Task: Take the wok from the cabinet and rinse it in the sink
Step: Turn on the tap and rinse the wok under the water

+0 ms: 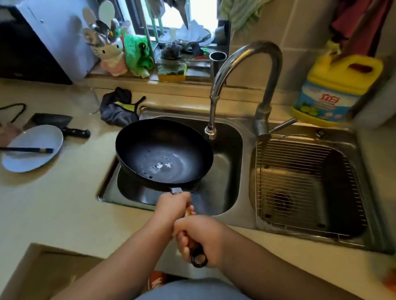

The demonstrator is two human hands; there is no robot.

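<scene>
A black wok (164,152) hangs level over the left sink basin (228,152), with a few water drops and a little puddle in its bottom. Its wooden handle runs toward me and ends in a black ring (199,259). My left hand (173,206) grips the handle close to the wok. My right hand (199,238) grips the handle's end just behind it. The curved steel faucet (247,57) has its spout (210,131) just past the wok's right rim; no water runs from it.
The right basin (309,184) holds a wire rack. A yellow detergent jug (335,90) stands behind it. On the left counter lie a pale plate (32,148) with chopsticks, a cleaver (59,123) and a dark cloth (118,108). A utensil holder (110,49) stands on the sill.
</scene>
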